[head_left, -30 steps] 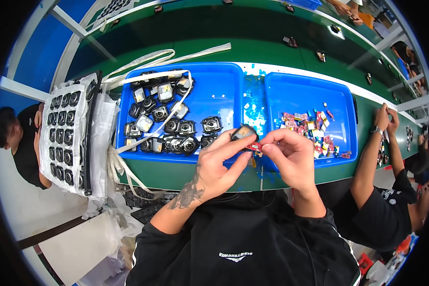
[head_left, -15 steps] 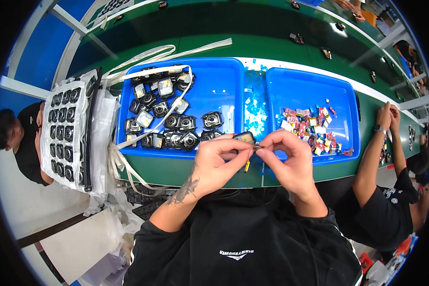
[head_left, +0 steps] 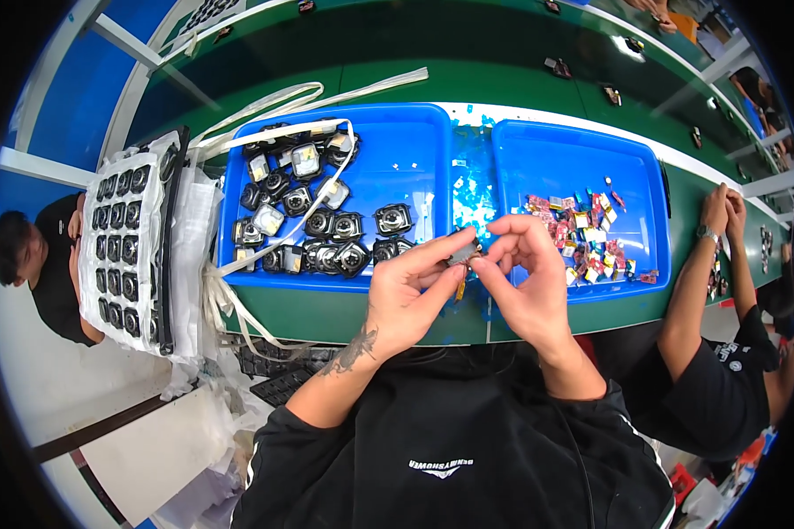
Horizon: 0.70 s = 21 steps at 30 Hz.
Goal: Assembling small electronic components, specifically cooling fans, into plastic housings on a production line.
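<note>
My left hand [head_left: 406, 295] pinches a small dark watch-like casing [head_left: 461, 257] between thumb and fingers, above the table's near edge between two blue trays. My right hand [head_left: 531, 280] is closed at the casing's right side, its thumb and fingertips drawn together; what they grip there is too small to make out. A small yellow piece [head_left: 462, 289] hangs below the casing. Similar black casings [head_left: 333, 226], several showing pale square faces, lie in the left tray [head_left: 406, 123]. Loose red, yellow and white small electronic parts [head_left: 591, 234] are heaped in the right tray [head_left: 573, 145].
White straps [head_left: 265, 115] run across the left tray. Left of it, a stacked tray of black round-faced parts [head_left: 119, 247] stands by a seated person [head_left: 48, 264]. Blue bits [head_left: 472, 198] litter the gap between trays. A co-worker's arms [head_left: 710, 256] reach in at the right.
The casing has turned in my left hand, so its face now tilts differently. My right index finger has risen, and the right fingertips have shifted up along the casing's side.
</note>
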Available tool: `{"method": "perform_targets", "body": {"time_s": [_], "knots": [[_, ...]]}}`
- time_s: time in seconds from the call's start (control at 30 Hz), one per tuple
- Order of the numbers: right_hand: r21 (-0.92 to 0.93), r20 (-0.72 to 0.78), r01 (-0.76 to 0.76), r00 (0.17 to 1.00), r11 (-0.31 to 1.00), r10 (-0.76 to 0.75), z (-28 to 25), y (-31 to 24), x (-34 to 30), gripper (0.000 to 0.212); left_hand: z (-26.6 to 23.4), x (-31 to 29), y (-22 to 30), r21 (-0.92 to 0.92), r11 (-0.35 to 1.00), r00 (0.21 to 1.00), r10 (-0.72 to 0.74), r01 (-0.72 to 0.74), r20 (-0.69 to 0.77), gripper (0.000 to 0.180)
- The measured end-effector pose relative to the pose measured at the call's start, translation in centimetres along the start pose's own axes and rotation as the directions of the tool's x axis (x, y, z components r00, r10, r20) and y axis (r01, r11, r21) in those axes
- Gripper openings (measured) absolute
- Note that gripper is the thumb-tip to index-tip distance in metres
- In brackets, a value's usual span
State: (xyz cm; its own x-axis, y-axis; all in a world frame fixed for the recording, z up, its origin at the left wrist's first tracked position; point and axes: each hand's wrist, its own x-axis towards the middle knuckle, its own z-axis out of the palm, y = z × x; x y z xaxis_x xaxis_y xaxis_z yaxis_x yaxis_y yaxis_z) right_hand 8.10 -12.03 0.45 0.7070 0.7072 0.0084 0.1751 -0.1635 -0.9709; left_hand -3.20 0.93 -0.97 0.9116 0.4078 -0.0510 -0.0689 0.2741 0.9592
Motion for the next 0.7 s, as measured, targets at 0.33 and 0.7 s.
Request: {"method": "perform_targets", "body": {"time_s": [0.33, 0.7], "knots": [[0.04, 0.075, -0.011, 0.997, 0.999, 0.008, 1.2, 0.1, 1.6, 0.04, 0.2, 0.6, -0.1, -0.136, 0.991, 0.994, -0.012, -0.003, -0.111, 0.041], [-0.54, -0.224, -0.131, 0.974, 0.831, 0.008, -6.7, 8.4, 26.3, 0.048, -5.7, 3.4, 1.6, 0.987, 0.125, 0.98, 0.18, -0.105, 0.082, 0.033]]}}
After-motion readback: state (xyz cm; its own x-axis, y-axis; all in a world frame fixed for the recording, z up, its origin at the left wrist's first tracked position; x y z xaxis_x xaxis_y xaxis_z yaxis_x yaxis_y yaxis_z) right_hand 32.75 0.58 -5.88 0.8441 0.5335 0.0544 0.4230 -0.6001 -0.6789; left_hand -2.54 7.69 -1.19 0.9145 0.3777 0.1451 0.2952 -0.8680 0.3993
